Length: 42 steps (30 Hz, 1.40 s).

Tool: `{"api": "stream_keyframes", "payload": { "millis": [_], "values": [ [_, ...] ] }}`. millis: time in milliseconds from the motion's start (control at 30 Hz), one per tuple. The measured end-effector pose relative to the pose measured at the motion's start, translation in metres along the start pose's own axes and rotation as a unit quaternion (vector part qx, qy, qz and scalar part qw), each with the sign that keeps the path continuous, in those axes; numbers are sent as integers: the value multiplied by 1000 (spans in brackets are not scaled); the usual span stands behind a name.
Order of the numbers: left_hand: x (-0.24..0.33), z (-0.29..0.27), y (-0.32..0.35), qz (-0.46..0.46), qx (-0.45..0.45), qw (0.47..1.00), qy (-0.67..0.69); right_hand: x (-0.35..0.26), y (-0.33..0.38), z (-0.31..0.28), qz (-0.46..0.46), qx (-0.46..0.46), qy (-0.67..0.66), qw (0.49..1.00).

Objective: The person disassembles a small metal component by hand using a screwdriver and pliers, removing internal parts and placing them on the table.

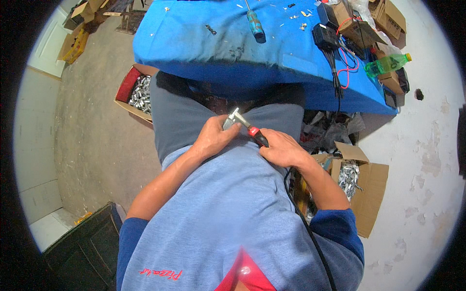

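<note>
Near the centre of the frame, just above the lap: a small silver-grey metal piece [227,122], clamped between the thumb and fingers of the left hand [216,137]. Close up against it, a hammer-like hand tool with a silver metal head and a red-and-black handle [254,131], gripped around the handle by the right hand [283,148]. Hands near each other but apart, linked only through tool and piece. Cannot tell for certain, given the overlap, exactly where head meets metal.

Judged from this, work on the single piece under way rather than finished, with the tool at the metal and not laid aside. Too small to read for any change already made.

Farther out, at the left of the frame, an open cardboard box with a red inner side [129,85], heaped with small silver metal parts [141,95]. At the right, an open brown cardboard box [374,199] with bright silver metal pieces [348,177]. Probably much left beyond this one piece; cannot tell from looks alone which heap to count as done and which as waiting.

Across the top, a blue cloth-covered table [184,36], bearing a teal-and-black-handled screwdriver [255,26] and, toward the upper right, a black box-shaped adapter [324,37] and a green plastic bottle with a yellow cap [388,65].
</note>
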<state>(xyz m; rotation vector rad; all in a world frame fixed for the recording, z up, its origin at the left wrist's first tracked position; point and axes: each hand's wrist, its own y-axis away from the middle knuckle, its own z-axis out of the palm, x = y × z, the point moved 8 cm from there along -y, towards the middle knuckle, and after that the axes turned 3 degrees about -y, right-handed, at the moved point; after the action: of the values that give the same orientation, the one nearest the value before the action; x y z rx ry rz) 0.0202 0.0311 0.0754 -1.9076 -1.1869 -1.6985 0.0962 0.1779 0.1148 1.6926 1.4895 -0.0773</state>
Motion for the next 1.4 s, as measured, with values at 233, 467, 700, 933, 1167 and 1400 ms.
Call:
{"api": "stream_keyframes", "payload": {
  "millis": [233,467,700,933,1167,1400],
  "values": [
    [2,1,1,10,-6,1000,-13,-12,-1,-6,7,-35,64,997],
    [-1,2,-2,8,-7,1000,-1,-5,-7,-7,-35,-21,1,999],
    [1,1,2,-35,-19,999,29,-10,-12,-12,-157,209,123,958],
    [-6,1,4,-73,-3,997,21,-12,-25,-4,-222,336,237,884],
    [87,26,16,63,-65,992,86,-2,-43,-18,-161,310,107,931],
    [13,-2,29,-60,-41,974,213,18,-16,-23,-137,199,-328,913]
  ]
}}
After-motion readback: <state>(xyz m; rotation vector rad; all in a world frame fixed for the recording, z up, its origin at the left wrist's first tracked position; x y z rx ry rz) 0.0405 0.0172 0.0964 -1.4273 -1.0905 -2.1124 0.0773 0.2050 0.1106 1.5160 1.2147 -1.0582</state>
